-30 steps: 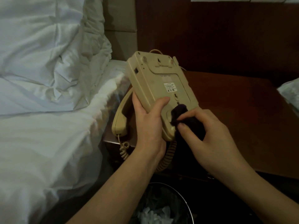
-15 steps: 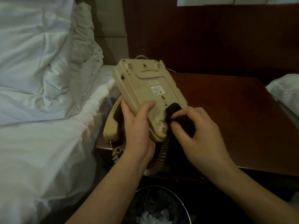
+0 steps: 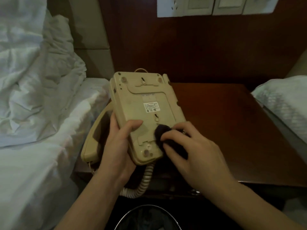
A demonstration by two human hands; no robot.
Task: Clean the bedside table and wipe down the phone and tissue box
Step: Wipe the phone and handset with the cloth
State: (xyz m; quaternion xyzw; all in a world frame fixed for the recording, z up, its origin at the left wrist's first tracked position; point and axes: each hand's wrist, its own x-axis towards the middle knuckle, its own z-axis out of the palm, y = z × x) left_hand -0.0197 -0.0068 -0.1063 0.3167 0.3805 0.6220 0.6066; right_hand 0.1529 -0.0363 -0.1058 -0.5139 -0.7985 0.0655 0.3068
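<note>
Over the dark wooden bedside table (image 3: 232, 123), beside the white bed (image 3: 33, 130) at left, I hold the beige phone (image 3: 146, 113) underside up. My left hand (image 3: 118, 146) grips its near-left edge, thumb across the base. My right hand (image 3: 196, 151), fingers curled, presses a dark cloth (image 3: 162, 132) against its near-right corner.

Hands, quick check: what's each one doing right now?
Left hand: closed, gripping the upturned phone.
Right hand: closed, holding a dark cloth against the phone's underside.

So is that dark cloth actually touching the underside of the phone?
Touching. The head view shows the dark cloth, bunched in the right hand, pressed on the phone base.
</note>
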